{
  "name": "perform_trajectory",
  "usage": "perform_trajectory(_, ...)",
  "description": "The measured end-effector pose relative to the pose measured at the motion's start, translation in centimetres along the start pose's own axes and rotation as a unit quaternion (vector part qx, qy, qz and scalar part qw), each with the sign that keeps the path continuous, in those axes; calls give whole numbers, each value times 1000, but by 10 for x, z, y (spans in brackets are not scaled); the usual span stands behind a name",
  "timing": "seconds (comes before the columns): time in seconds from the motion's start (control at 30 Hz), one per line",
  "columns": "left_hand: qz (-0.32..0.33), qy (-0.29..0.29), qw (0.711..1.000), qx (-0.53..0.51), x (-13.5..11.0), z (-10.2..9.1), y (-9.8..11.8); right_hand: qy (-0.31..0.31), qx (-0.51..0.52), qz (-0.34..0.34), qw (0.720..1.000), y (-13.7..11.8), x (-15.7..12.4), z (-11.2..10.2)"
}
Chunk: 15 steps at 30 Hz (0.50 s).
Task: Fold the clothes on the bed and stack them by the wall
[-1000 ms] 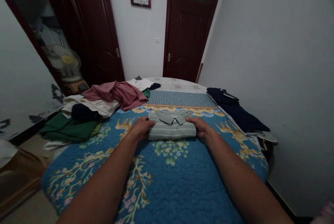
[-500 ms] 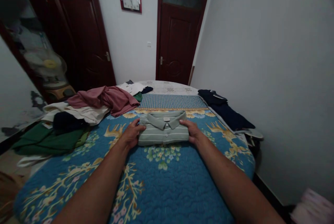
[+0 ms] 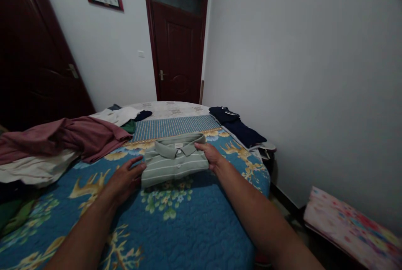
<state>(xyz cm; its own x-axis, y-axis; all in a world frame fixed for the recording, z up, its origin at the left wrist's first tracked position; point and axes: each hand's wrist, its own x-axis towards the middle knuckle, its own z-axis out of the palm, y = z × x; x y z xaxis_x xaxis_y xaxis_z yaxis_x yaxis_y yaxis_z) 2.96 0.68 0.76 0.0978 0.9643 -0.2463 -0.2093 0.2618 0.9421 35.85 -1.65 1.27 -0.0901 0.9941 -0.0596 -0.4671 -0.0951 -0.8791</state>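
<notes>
A folded sage-green polo shirt (image 3: 176, 165) with white stripes lies collar up in front of me. My right hand (image 3: 212, 156) grips its right edge, the thumb on top and the fingers underneath. Just at the shirt's left edge is my left hand (image 3: 128, 177), its fingers apart and not wrapped around the cloth; whether the fingertips still touch it I cannot tell. Beneath the shirt spreads a blue floral quilted cover (image 3: 201, 219).
Loose clothes heap up on the left, among them a dusty pink garment (image 3: 88, 133) and a white one (image 3: 119, 115). Folded navy clothes (image 3: 240, 127) lie along the right edge, near the wall. A pink floral box-like object (image 3: 348, 224) sits low at the right.
The view has turned to the right. My left hand has loosened from the shirt's left edge, while my right hand keeps its grip. The shirt's right side now sits slightly higher than its left.
</notes>
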Motion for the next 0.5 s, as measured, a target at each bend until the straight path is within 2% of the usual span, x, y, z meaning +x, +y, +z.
perform_trajectory(0.1, 16, -4, 1000, -17, 3, -1, -3, 71, 26, -42, 996, -35, -4, -22)
perform_trajectory(0.2, 17, -8, 1000, -15, 6, -3, -6, 155, 48, -106, 981, -83, -3, -53)
perform_trajectory(0.37, 25, -17, 1000, -10, 3, -1, -4, 284, 45, -255, 923, -161, 1, -125)
perform_trajectory(0.43, 25, -15, 1000, -11, 1, 0, -2, 344, 40, -292, 891, -175, -1, -155)
perform_trajectory(0.5, 25, -12, 1000, -12, 0, 0, -2, 399, 22, -284, 872, -174, -7, -180)
